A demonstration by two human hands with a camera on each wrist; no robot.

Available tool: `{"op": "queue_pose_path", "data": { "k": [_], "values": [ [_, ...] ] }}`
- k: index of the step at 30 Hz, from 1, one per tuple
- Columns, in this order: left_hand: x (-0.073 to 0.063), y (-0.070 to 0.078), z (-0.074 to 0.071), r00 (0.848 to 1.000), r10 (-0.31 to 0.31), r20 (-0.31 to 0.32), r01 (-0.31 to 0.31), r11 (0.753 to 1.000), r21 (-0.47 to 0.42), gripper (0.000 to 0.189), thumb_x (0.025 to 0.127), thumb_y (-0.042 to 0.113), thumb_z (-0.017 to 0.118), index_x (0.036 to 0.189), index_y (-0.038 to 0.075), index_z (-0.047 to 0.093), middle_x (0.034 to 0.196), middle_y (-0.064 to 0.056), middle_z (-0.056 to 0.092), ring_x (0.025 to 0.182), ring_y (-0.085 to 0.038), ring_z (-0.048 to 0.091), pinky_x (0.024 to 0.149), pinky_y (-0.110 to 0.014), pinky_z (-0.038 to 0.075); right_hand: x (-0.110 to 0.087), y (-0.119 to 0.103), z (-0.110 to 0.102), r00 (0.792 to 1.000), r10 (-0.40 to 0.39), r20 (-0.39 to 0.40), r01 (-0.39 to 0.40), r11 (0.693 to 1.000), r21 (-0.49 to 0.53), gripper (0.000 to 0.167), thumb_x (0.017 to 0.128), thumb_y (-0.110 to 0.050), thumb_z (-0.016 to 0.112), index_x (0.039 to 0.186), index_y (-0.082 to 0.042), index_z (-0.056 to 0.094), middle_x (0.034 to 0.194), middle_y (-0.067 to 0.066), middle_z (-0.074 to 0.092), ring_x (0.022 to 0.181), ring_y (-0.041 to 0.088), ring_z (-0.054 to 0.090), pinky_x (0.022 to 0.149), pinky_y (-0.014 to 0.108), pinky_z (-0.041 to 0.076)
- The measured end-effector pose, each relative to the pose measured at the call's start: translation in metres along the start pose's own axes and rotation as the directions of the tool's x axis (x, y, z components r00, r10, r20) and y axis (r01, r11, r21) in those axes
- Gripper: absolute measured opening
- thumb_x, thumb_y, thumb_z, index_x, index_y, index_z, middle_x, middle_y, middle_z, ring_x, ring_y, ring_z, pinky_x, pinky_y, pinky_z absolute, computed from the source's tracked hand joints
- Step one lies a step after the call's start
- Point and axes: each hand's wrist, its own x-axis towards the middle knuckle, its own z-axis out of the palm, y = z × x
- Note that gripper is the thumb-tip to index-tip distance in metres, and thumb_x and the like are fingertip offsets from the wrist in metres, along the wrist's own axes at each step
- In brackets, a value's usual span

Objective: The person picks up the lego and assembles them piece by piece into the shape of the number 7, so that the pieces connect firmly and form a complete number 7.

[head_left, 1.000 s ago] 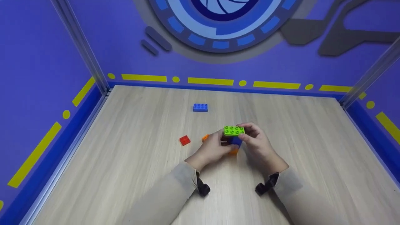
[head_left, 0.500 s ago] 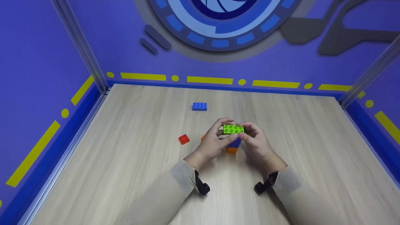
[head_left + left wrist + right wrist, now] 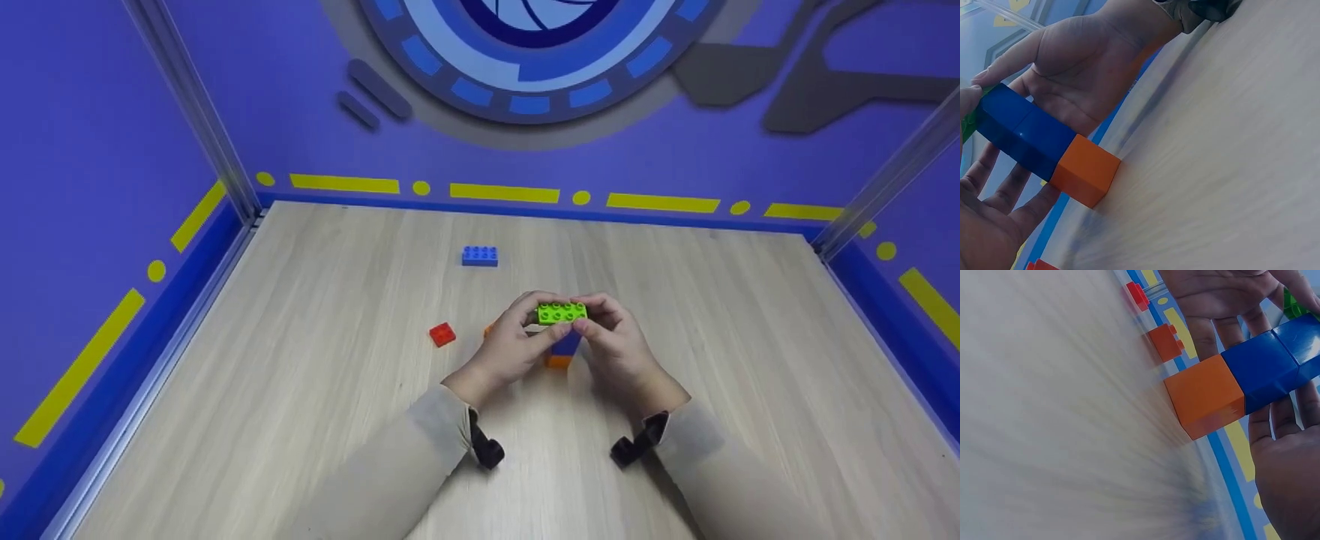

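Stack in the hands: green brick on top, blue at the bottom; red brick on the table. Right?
Bottom is wrong: it's an orange brick, with the blue part above it, as the left wrist view shows. Green brick on top and red brick on the table are right.

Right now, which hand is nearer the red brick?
Left. The left hand, at the stack, is right of the red brick; the right hand is farther, on the stack's right side.

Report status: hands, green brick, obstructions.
Left hand and right hand grip green brick. Blue-orange stack beneath, seating unclear. Loose orange brick near left hand, nothing visibly blocking.
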Motion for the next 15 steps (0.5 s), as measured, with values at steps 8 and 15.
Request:
{"op": "queue_pose_path", "data": {
  "k": [8, 15],
  "values": [
    [0.003, 0.008, -0.005, 0.999, -0.029, 0.027, 0.027, 0.997, 0.072, 0.038, 0.112, 0.029, 0.074, 0.148, 0.02, 0.067, 0.152, -0.005, 0.063, 0.135, -0.022, 0.067, 0.119, -0.042, 0.061, 0.0, 0.002, -0.003, 0.996, -0.076, 0.05, 0.078, 0.996, -0.043, 0.02, 0.11, -0.016, 0.075, 0.126, -0.027, 0.069, 0.124, -0.008, 0.071, 0.113, 0.007, 0.069, 0.103, 0.021, 0.058],
    [0.0, 0.016, -0.024, 0.998, -0.051, 0.024, 0.044, 0.973, 0.226, 0.052, 0.109, 0.038, 0.078, 0.154, 0.015, 0.066, 0.153, -0.009, 0.066, 0.142, -0.032, 0.064, 0.126, -0.055, 0.054, 0.001, 0.004, -0.001, 0.997, -0.07, 0.035, 0.073, 0.993, -0.091, 0.018, 0.109, -0.02, 0.077, 0.124, -0.025, 0.068, 0.122, -0.007, 0.072, 0.11, 0.007, 0.071, 0.1, 0.021, 0.06]
  ]
}}
